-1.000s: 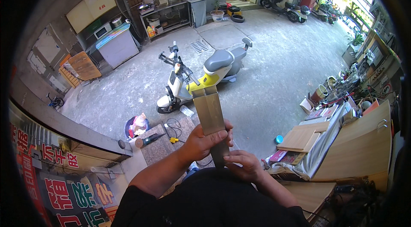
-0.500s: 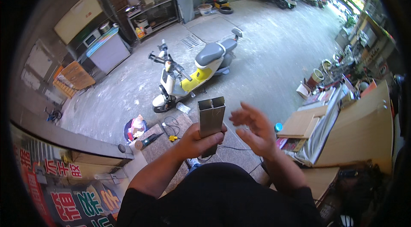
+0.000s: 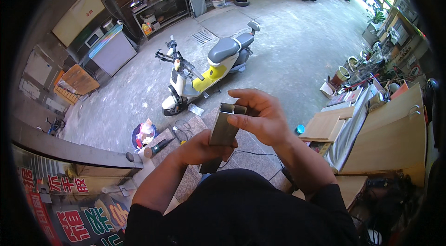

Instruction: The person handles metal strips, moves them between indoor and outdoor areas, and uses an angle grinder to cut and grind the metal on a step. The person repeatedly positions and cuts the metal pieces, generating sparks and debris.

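A grey metal rectangular tube (image 3: 221,131), hollow with an inner divider visible at its upper end, is held tilted in front of my body. My left hand (image 3: 200,147) is wrapped round its middle, with the lower end sticking out below the fingers. At the upper end, my right hand (image 3: 264,118) has its thumb on the near face by the rim, while its curved fingers reach round the far side and are partly hidden. On the stone slab to the left lies an angle grinder (image 3: 158,147), close to a coiled cable (image 3: 182,131).
A yellow and white scooter (image 3: 211,74) stands ahead. A basket (image 3: 137,137) with pink cloth and a clear plastic bottle (image 3: 195,109) lie near the slab's edge. Wooden boards (image 3: 325,130) lean at the right, near a blue round container (image 3: 299,129).
My right hand has moved left onto the tube's upper end, where before it was raised apart from it. The tube now leans more, its lower end shifted left.
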A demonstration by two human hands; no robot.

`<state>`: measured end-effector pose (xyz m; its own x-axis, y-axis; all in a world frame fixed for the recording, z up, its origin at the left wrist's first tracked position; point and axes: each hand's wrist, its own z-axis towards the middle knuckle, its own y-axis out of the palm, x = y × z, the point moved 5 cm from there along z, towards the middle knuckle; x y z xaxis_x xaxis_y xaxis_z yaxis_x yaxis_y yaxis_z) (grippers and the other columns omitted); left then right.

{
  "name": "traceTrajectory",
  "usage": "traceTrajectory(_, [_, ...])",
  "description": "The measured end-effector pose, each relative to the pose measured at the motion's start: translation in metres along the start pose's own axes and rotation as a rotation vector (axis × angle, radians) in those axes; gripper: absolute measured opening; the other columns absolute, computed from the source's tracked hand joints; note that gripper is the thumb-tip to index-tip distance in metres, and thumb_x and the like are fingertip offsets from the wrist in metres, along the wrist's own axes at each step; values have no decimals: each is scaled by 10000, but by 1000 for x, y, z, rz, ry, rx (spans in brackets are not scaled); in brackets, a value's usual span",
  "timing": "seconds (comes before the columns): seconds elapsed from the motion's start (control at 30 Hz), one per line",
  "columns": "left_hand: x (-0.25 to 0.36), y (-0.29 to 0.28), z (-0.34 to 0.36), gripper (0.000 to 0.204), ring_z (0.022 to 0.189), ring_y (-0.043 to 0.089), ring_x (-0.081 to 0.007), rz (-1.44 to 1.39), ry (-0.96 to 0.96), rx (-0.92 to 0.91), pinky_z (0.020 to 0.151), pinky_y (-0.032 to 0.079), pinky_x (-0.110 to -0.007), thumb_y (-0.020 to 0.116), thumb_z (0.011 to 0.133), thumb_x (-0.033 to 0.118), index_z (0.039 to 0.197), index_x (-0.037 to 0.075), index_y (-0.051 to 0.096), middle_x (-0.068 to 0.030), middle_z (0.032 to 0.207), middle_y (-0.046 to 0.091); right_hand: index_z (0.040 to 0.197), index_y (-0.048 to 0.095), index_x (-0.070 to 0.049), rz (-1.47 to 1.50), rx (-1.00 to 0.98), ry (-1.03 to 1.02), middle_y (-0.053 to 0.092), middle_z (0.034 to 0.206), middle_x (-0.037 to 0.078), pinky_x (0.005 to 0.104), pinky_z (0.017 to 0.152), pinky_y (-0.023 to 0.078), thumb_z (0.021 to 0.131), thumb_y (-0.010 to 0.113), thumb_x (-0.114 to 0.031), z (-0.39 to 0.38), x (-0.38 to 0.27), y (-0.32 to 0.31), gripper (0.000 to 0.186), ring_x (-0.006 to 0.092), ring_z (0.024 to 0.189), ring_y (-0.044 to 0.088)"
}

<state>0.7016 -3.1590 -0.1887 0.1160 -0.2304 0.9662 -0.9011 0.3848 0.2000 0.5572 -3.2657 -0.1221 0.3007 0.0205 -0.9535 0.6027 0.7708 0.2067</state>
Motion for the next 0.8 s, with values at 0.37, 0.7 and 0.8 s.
traceTrajectory(0.37, [-19, -87, -36, 269, 859, 719, -226, -277, -12, 310, 787, 580, -373, 731, 979, 159, 1199, 13, 680, -102, 948, 688, 1584, 383, 17, 38, -117, 143, 703, 1221, 183, 379, 982, 587, 959, 807, -84, 69, 83, 38, 763, 247, 1136, 703])
traceTrajectory(0.7, [-23, -206, -77, 281, 869, 723, -268, -470, 154, 356, 775, 594, -401, 688, 1007, 151, 1241, -4, 674, -137, 945, 696, 1382, 597, 83, 106, -168, 290, 740, 1137, 137, 320, 883, 598, 1029, 725, -114, 167, 152, 106, 424, 156, 1013, 716])
traceTrajectory(0.8, [-24, -234, -91, 275, 866, 724, -268, -445, 156, 381, 784, 595, -399, 691, 995, 137, 1228, -10, 676, -135, 942, 697, 1366, 610, 82, 93, -197, 297, 743, 1087, 116, 305, 818, 594, 1037, 714, -119, 195, 164, 128, 399, 136, 940, 705])
